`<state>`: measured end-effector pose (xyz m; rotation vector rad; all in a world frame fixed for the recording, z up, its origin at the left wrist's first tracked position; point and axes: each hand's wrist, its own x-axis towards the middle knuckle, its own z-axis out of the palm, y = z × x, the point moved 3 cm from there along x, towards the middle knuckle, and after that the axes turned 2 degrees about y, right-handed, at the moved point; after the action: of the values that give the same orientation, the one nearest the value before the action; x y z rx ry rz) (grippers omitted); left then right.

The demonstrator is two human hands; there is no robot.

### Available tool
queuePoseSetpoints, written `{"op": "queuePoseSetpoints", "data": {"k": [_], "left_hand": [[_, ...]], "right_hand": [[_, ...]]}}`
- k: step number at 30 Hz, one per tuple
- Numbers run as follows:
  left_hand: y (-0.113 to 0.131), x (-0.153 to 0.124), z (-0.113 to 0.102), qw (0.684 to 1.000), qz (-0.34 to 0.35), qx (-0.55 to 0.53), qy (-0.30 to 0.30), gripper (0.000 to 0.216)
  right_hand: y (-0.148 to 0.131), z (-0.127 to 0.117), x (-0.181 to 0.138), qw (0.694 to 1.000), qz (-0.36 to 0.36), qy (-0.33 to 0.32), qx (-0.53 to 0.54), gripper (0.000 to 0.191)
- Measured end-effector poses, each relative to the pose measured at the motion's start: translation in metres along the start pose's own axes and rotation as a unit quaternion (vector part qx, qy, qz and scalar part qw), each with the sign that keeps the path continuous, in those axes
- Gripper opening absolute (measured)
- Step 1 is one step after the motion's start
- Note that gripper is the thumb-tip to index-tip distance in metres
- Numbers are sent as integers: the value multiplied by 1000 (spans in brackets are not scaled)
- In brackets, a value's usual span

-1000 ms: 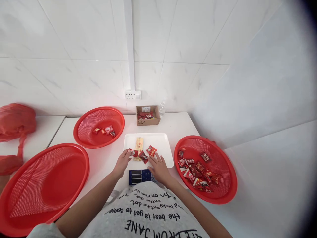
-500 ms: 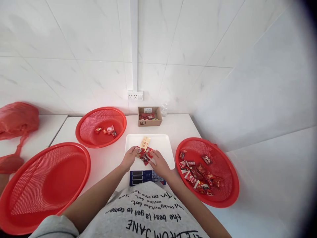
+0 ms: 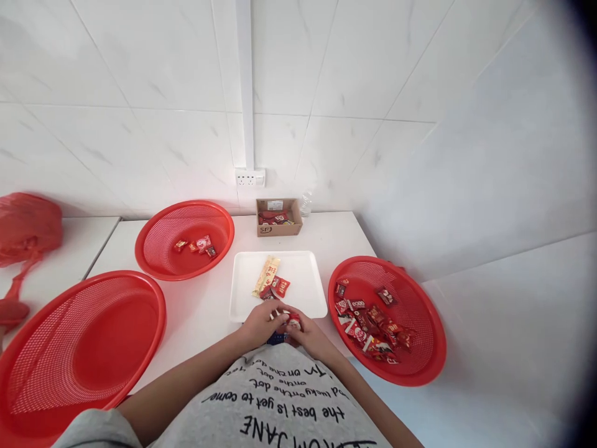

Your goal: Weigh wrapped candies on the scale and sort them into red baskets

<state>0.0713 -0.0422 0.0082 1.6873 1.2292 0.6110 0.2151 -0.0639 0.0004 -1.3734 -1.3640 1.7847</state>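
Observation:
Close to my body, over the near edge of the white tray (image 3: 302, 264), my left hand (image 3: 262, 323) and my right hand (image 3: 308, 333) meet with bent fingers. Between them is a small red snack packet (image 3: 293, 321). My right hand grips it, and the left thumb presses at its left side; the fingers partly cover it. On the tray, just beyond my hands, lie a long cream-coloured packet (image 3: 267, 276), a red packet (image 3: 280, 286) and a darker red packet (image 3: 267, 293). The scale's blue panel (image 3: 276, 338) is mostly hidden beneath my hands.
On the right, a red basket (image 3: 433, 348) holds many small packets. Another red basket (image 3: 156, 249) at back left contains several, and a bare-bottomed red basket (image 3: 109, 361) stands nearer. A cardboard box (image 3: 280, 229) of packets sits by the wall. Red plastic bags (image 3: 30, 227) lie far left.
Both hands have drawn back from the middle of the tray toward my body, bringing a red packet along. The cream-coloured packet and other red ones stay on the tray, now uncovered.

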Motion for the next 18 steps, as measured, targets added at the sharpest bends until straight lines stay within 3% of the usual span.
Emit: {"op": "queuePoseSetpoints", "data": {"k": [3, 6, 9, 14, 18], "left_hand": [[-15, 15, -7, 985, 41, 160, 52, 49], [-37, 33, -6, 954, 58, 293, 28, 66], [-53, 50, -1, 928, 61, 367, -3, 64], [-59, 71, 0, 912, 84, 402, -21, 50], [-59, 77, -4, 907, 106, 406, -45, 58]], "right_hand": [[16, -30, -9, 986, 26, 159, 41, 53], [37, -67, -22, 940, 19, 339, 39, 52], [58, -95, -33, 904, 29, 425, -22, 50], [79, -114, -41, 867, 25, 466, -171, 51], [82, -106, -37, 870, 16, 394, -297, 45]]}}
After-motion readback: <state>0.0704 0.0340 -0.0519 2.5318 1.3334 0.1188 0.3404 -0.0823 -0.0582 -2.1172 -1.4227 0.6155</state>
